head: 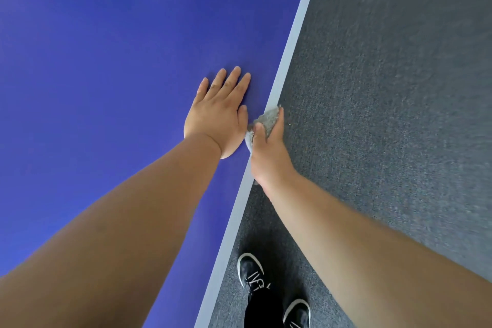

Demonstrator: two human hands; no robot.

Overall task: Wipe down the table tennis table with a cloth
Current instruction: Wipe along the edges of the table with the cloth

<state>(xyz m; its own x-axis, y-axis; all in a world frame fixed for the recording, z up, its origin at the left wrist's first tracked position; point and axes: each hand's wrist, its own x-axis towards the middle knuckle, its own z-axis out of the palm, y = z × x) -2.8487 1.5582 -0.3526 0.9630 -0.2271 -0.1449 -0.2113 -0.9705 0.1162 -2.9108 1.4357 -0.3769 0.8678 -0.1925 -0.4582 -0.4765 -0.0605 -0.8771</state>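
Two bare arms (133,208) are stretched up from the bottom of the frame. The left hand (217,114) is laid flat with straight fingers (234,80) on the blue table (106,48) in the middle. The grey cloth (269,117) is gripped by the right hand (269,146) at the table's pale edge.

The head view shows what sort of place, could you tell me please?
Probably an indoor games room: a blue table tennis table with pale edge line, grey carpet underfoot.

Games room: blue table tennis table (106,61) (pale edge), grey carpet (399,88).
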